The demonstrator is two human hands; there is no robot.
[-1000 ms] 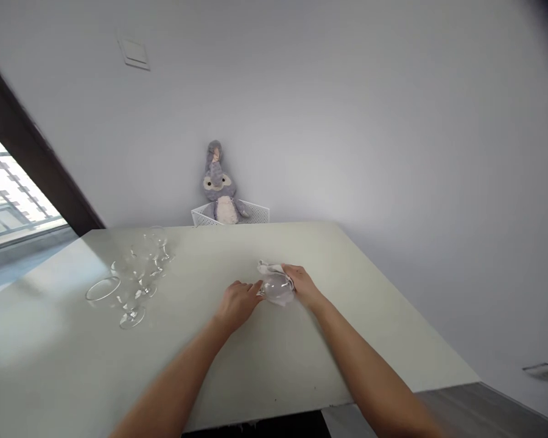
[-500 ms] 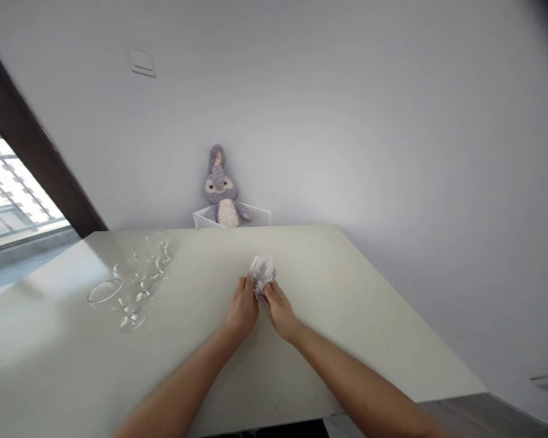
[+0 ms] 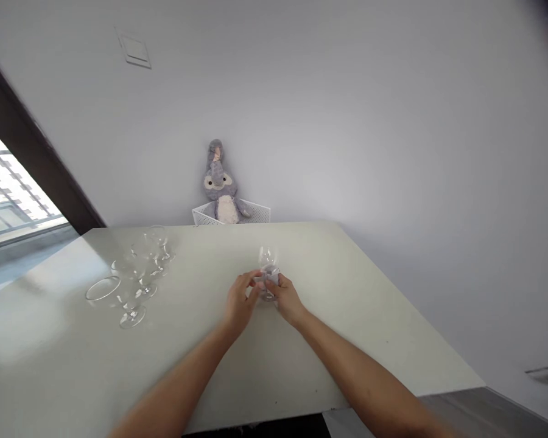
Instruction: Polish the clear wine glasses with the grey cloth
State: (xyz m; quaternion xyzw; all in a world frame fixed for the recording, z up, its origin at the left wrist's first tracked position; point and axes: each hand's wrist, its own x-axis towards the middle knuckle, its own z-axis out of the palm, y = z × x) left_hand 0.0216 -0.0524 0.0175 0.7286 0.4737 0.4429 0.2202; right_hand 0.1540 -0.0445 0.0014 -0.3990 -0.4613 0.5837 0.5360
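Observation:
A clear stemmed glass [image 3: 268,256] stands upright near the middle of the table, its bowl uppermost and its foot low between my hands. My right hand [image 3: 290,301] grips it around the stem from the right, with a pale crumpled cloth [image 3: 274,275] pressed against the lower bowl. On the other side my left hand [image 3: 240,301] has its thumb and fingers spread, the tips close to the stem and cloth; whether they touch is hard to make out.
Several clear stemmed glasses [image 3: 133,316] stand in a row at the left of the white table [image 3: 347,340]. Beyond the far edge a grey plush toy [image 3: 227,208] sits in a white perforated basket [image 3: 260,213] against the wall. A window [image 3: 13,188] lies at far left.
My left fingers have loosened from the cloth and spread apart. The glass now sits more upright and slightly further right, and the cloth has shifted towards my right hand.

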